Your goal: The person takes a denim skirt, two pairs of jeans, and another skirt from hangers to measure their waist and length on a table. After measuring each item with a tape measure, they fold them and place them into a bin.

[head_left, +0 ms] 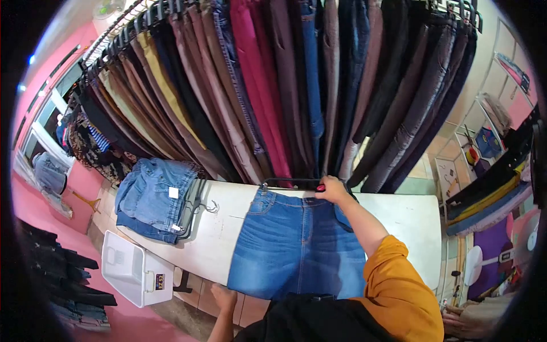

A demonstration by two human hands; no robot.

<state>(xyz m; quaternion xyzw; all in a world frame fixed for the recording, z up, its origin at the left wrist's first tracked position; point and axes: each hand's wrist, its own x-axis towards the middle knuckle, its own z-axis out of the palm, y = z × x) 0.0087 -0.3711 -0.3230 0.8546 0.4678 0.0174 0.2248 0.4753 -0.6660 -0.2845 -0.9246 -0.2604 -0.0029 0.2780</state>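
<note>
A pair of blue jeans or a denim skirt (273, 245) lies front up on the white table (213, 219), its lower part hanging over the near edge. Along its waistband runs a black hanger (288, 181). My right hand (333, 191) is closed around the hanger near the waistband's right end, with a small red spot showing at the fingers. Down by the garment's lower left corner, my left hand (224, 297) is loosely curled; I cannot tell whether it grips anything.
Folded denim (154, 194) is stacked at the table's left, beside several black hangers (196, 208). A white basket (128, 271) stands below on the left. Behind the table, a long rail holds many trousers (262, 85). More clothes (490, 194) hang at the right.
</note>
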